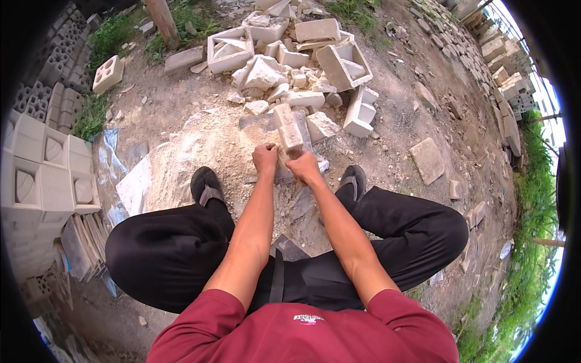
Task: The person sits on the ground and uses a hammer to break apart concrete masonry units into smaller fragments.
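My right hand (304, 166) is closed at the near end of an oblong, dusty brown block (288, 129), which stands out away from me over a dark flat slab (259, 121). Whether the block has a handle under my fingers cannot be made out. Just to its left, my left hand (265, 157) is curled closed low over crumbs and pale powder (193, 158); whatever its fingers hold is hidden. Directly beyond both hands lies a heap of broken cream-white pieces (261, 74), with chunks and box-shaped blocks among them.
My shoes (207, 184) flank the work spot. White moulded blocks (55, 175) are stacked at the left, beside leaning thin boards (85, 245). A square slab (427, 161) lies on the dirt at the right. A wooden post (162, 23) rises at the far left.
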Action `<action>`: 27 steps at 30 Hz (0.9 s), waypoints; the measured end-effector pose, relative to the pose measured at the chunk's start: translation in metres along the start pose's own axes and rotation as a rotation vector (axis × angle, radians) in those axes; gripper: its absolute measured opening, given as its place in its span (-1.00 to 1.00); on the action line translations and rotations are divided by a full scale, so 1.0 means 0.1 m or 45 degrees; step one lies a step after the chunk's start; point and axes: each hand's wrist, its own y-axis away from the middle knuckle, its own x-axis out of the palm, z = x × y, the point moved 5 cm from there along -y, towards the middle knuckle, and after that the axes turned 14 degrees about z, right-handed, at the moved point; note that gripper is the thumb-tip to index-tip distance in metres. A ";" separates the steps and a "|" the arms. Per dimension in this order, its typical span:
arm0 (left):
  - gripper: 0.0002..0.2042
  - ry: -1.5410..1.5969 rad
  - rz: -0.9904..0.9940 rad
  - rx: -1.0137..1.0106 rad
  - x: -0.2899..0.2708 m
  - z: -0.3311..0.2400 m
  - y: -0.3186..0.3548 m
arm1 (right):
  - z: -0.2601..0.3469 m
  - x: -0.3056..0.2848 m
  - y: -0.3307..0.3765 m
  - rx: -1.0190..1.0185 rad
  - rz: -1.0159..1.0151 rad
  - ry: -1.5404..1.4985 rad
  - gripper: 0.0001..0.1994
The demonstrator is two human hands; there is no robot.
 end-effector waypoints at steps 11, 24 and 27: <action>-0.77 -0.102 0.076 0.019 -0.06 -0.22 0.03 | -0.24 0.13 -0.11 -0.074 -0.116 0.012 -0.60; -0.70 -0.101 0.186 0.113 -0.13 -0.14 -0.06 | -0.22 -0.10 -0.04 0.017 -0.115 -0.016 -0.60; -0.73 -0.171 0.053 0.123 -0.18 -0.10 -0.03 | -0.09 -0.08 0.05 0.132 0.084 -0.094 -0.58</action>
